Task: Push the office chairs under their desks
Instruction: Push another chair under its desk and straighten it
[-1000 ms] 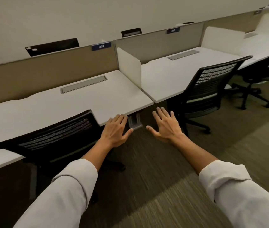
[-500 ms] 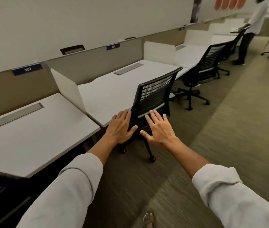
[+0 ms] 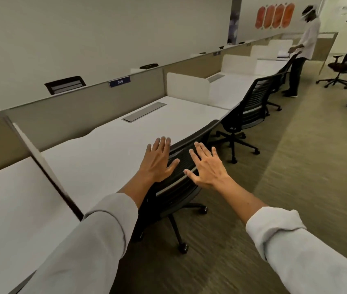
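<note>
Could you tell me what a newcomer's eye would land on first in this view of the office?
First, the two open hands in the centre foreground, left hand and right hand, spread over the back of the nearest black chair at the long white desk. Next, the row of desks and chairs running away to the upper right, where another person stands. Orange wall panels glow above them.

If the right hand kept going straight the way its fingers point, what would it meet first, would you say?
Most likely the black mesh backrest of the nearest chair: the right hand, fingers spread, is already over it, though contact can't be judged.
</note>
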